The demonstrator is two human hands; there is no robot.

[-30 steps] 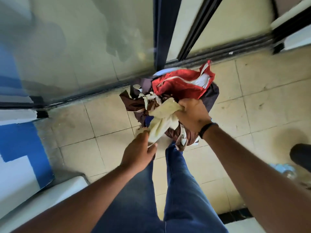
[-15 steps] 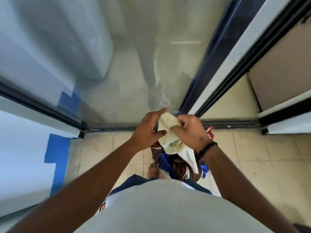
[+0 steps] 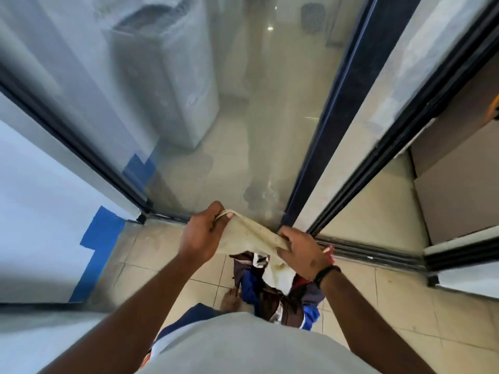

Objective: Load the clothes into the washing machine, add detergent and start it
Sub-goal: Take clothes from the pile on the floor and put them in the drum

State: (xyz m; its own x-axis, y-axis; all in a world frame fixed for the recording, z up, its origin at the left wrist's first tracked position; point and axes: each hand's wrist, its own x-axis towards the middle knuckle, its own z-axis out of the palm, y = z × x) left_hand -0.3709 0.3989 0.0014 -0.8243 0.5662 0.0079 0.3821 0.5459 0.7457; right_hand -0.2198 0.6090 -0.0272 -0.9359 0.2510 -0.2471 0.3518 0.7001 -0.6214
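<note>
A cream cloth [image 3: 251,234] is stretched between my two hands at waist height. My left hand [image 3: 202,233] pinches its left edge and my right hand [image 3: 302,251] grips its right end, a black band on that wrist. Below them a pile of clothes [image 3: 272,295], brown, blue, white and red, lies on the tiled floor by my bare foot [image 3: 229,299]. A white machine [image 3: 172,76] shows blurred through the frosted glass ahead; I cannot tell whether it is a reflection.
A frosted glass sliding door [image 3: 243,117] with dark frames stands straight ahead, its track [image 3: 364,251] running along the floor. A white wall with blue paint [image 3: 100,238] is at the left. Beige tiles [image 3: 391,306] extend to the right.
I have stood up from the pile and lifted the cream cloth. My hands have moved apart, spreading the cloth between them. The view has risen toward the glass door.
</note>
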